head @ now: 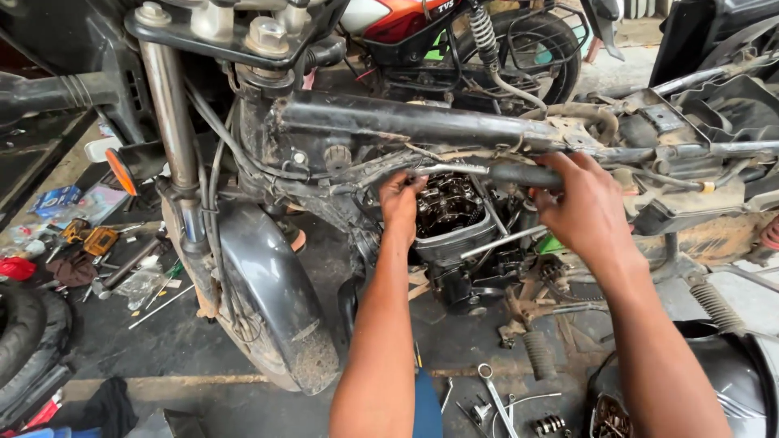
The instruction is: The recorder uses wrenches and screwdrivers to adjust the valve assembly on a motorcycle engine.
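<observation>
A long, slim metal socket wrench with a dark, thick handle grip [487,172] lies nearly level across the stripped motorcycle, just under the grimy black frame tube. Its bright steel shaft runs from the grip leftward to the open engine top, where its far end is hidden behind fingers. The grip end is wrapped by the right hand [580,207]; the left hand [399,201] pinches the shaft's far end.

The exposed grey metal engine cylinder head [449,212] sits directly below, cover off, with dark oily rocker parts and springs showing inside a pale, finned square casing. It stands upright in the frame, tilted slightly toward the front wheel.
</observation>
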